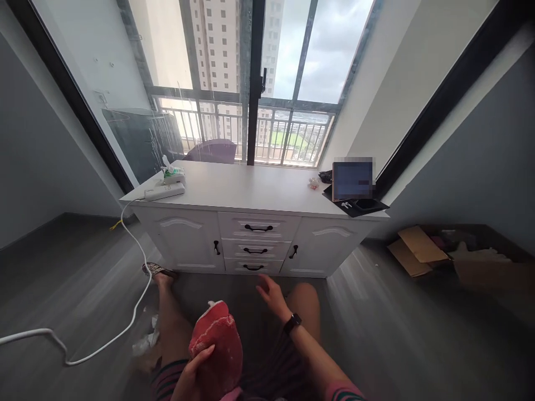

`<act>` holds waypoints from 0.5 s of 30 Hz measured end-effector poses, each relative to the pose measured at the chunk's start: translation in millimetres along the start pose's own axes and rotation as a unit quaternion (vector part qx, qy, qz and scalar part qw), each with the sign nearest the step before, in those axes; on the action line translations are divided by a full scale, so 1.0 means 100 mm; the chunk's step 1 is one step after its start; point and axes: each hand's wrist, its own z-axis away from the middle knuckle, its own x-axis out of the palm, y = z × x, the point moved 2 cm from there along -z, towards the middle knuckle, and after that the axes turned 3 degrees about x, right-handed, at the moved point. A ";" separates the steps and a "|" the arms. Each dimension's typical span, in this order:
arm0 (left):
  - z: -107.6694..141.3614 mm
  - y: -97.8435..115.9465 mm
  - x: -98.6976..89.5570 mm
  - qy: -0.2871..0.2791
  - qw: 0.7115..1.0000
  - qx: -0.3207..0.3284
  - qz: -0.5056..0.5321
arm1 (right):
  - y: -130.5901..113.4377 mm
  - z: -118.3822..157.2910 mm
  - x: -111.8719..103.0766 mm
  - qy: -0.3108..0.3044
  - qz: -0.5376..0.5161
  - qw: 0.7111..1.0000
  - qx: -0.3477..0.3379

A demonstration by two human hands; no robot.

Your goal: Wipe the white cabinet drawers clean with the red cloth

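Note:
My left hand [199, 362] is closed on a red cloth piece [221, 345], its thumb lying across the front. The cloth has a rounded shape, a puckered, whitish seam across its upper part and a small white tip at the top. Its exact kind I cannot make out. To the right, my right hand [273, 298] is raised in front of the drawers, apart from the cloth. Its fingers look spread, and nothing shows between them. A dark watch [292, 322] is on that wrist.
Ahead stands a white cabinet [246, 186] below a window. On it are a power strip [164, 191], a tissue pack [173, 175] and a tablet [353, 181]. A white cable [136, 312] trails across the floor at left. An open cardboard box [480, 267] lies right.

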 end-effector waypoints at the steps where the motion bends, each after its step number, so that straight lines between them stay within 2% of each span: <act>1: 0.04 -0.14 -0.12 0.004 1.000 -0.002 -0.001 | 0.04 0.33 0.01 -0.008 -0.026 0.999 0.043; 4: 0.03 -0.36 -0.34 0.030 0.999 0.027 -0.025 | 0.09 1.13 -0.05 0.046 -0.073 0.984 0.156; 5: 0.01 -0.37 -0.36 0.037 0.998 0.043 -0.038 | 0.08 1.30 -0.07 0.066 -0.080 0.979 0.177; 7: -0.04 -0.38 -0.33 0.039 0.995 0.067 -0.057 | 0.04 1.50 -0.10 0.070 -0.074 0.977 0.187; 9: -0.06 -0.40 -0.23 0.027 0.994 0.079 -0.069 | 0.00 1.51 -0.11 0.033 -0.043 0.986 0.158; 12: -0.05 -0.49 -0.08 0.005 0.993 0.091 -0.077 | -0.04 1.33 -0.10 -0.022 0.022 0.996 0.081; 15: -0.04 -0.62 -0.07 0.001 0.993 0.087 -0.080 | -0.02 1.11 -0.10 -0.046 0.066 0.997 0.018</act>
